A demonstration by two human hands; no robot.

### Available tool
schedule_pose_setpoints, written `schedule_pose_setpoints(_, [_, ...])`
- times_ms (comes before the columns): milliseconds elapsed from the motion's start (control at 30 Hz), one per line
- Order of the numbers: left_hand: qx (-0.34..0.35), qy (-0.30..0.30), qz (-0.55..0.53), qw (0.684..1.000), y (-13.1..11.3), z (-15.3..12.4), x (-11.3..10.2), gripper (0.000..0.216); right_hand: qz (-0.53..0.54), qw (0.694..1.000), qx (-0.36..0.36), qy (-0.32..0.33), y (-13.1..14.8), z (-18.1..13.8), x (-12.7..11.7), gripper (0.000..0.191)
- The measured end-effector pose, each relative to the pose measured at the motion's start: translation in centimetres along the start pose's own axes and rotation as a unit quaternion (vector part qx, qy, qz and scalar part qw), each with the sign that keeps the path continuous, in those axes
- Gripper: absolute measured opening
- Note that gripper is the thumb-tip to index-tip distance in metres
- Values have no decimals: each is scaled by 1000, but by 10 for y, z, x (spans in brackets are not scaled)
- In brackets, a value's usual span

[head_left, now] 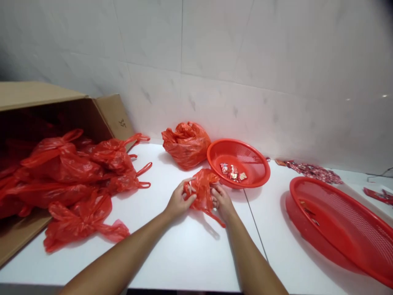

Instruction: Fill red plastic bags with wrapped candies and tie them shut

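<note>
Between my two hands, above the white table [172,254], is a thin red plastic bag [203,192]. My left hand [180,200] grips its left side, thumb toward the middle. On the opposite side my right hand [222,201] pinches the bag with curled fingers. One strap of the bag hangs down by my right wrist. What the bag holds, if anything, I cannot make out. Just behind the hands stands a round red plastic basket [258,180] with several small wrapped packets [233,173] in it.
At left, a cardboard box [115,116] lies open, with filled red bags [64,164] spilling out. A bunched red bag [186,145] sits by the wall. At right stands a larger red basket [322,241], with a pile of small red packets [316,172] behind it.
</note>
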State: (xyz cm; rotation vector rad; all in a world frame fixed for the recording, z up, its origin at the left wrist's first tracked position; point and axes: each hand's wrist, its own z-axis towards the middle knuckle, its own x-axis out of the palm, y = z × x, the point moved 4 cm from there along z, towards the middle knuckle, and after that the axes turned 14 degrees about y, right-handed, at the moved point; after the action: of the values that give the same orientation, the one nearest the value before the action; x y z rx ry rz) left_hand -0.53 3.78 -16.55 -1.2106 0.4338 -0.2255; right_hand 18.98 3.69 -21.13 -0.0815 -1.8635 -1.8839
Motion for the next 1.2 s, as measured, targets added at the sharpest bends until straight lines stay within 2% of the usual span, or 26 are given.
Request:
schedule_pose_setpoints(100, [-19, -36, 11, 999, 6, 9, -10, 50, -2, 1000, 4, -9, -1, 1, -8, 61])
schedule_pose_setpoints(167, [-32, -34, 27, 999, 11, 14, -11, 49, -16, 1000, 0, -11, 0, 0, -11, 66])
schedule_pose_setpoints(300, [-32, -12, 81, 996, 17, 14, -4, 37, -162, 987, 18, -10, 0, -5, -3, 65])
schedule_pose_setpoints(367, [-25, -12, 96, 995, 18, 13, -1, 26, -292, 955, 3, -45, 4, -9, 5, 53])
schedule_pose_setpoints(433, [-24, -28, 92, 995, 19, 14, -1, 15, -408, 908, -28, -92, 11, -13, 14, 30])
schedule_pose_setpoints(467, [-25, -47, 83, 995, 21, 15, -4, 16, -443, 889, -37, -112, 14, -14, 17, 18])
schedule_pose_setpoints(533, [-24, -102, 55, 993, 26, 20, -14, 28, -465, 872, -32, -149, 18, -15, 15, 7])
schedule_pose_setpoints(633, [-47, -229, 14, 972, 41, 25, -39, 40, -441, 877, -13, -192, 20, -16, -2, 6])
schedule_pose_setpoints(700, [-78, -299, 4, 951, 51, 26, -55, 42, -402, 894, -29, -193, 22, -15, -13, 5])
schedule_pose_setpoints(800, [-99, -338, -3, 936, 55, 26, -73, 41, -319, 932, -53, -165, 22, -13, -19, 14])
schedule_pose_setpoints(867, [-99, -338, 5, 936, 48, 24, -77, 39, -305, 939, -40, -151, 20, -12, -17, 19])
schedule_pose_setpoints(967, [-78, -297, 50, 950, 33, 21, -75, 43, -327, 931, -9, -160, 18, -14, -14, 24])
schedule_pose_setpoints(1100, [-12, -205, 160, 965, 15, 14, -58, 46, -318, 923, 5, -217, 18, -19, -19, 34])
schedule_pose_setpoints(1200, [56, -157, 267, 949, 3, 5, -39, 35, -330, 916, 3, -227, 20, -20, -19, 35])
